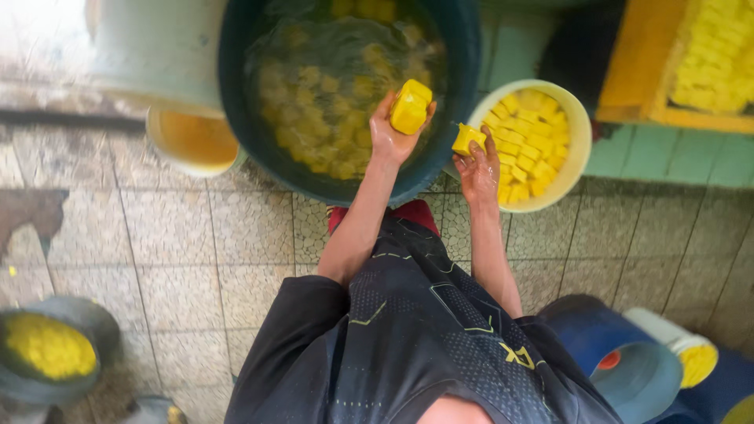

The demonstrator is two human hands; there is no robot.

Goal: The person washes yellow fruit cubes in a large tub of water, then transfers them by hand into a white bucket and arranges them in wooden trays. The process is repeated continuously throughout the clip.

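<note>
My left hand (393,137) grips two stacked yellow blocks (411,106) above the near rim of the dark tub (463,118), where more blocks lie under water just beyond my fingers. My right hand (479,169) pinches a single yellow block (466,139) in the gap between the tub's edge and the cream bucket (581,129) of blocks at its right. Bare tiled floor (173,235) lies open behind and left of both hands.

The yellow block (411,106) in the left hand (390,137) looks smooth, wet and glossy, like the smaller piece (466,139) at the right hand (479,166). The dark tub (455,94) and cream bowl (580,133) look like smooth plastic, the tub's water shiny. The floor tiles (181,251) are matt, speckled stone, and the shirt (416,338) is matt knit cloth.
</note>
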